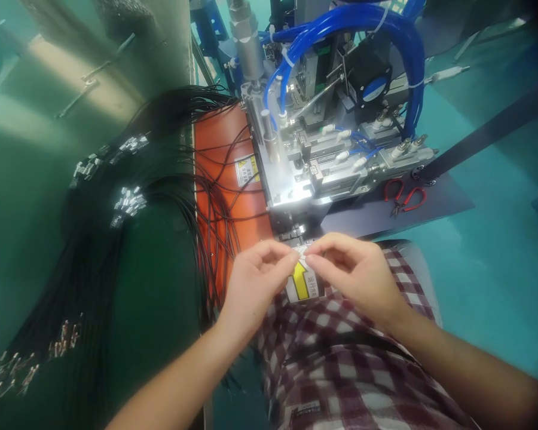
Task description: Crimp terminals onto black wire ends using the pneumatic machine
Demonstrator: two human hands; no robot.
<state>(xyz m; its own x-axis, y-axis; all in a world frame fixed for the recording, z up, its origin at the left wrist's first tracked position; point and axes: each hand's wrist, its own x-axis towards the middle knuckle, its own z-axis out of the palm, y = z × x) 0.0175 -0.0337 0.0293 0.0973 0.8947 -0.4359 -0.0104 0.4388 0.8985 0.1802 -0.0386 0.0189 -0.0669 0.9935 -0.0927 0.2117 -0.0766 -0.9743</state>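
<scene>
Both hands meet in front of the machine (296,173), thumbs and fingertips pinched close together. My left hand (262,272) is closed at the fingertips, and my right hand (356,272) is closed in the same way beside it. Whatever lies between the fingertips is small and pale, too unclear to name. Just below the fingers is a white label with a yellow arrow (302,285), partly covered by the left thumb. Thin black cables (217,215) run across the orange plate (219,134) to the left of the machine.
Bundles of black cables with silvery metal terminals (130,203) lie on the green table (156,322) at left. Red-handled cutters (399,200) rest on a dark board right of the machine. Thick blue air hoses (349,18) arch over it. A dark bar (488,128) slants at right.
</scene>
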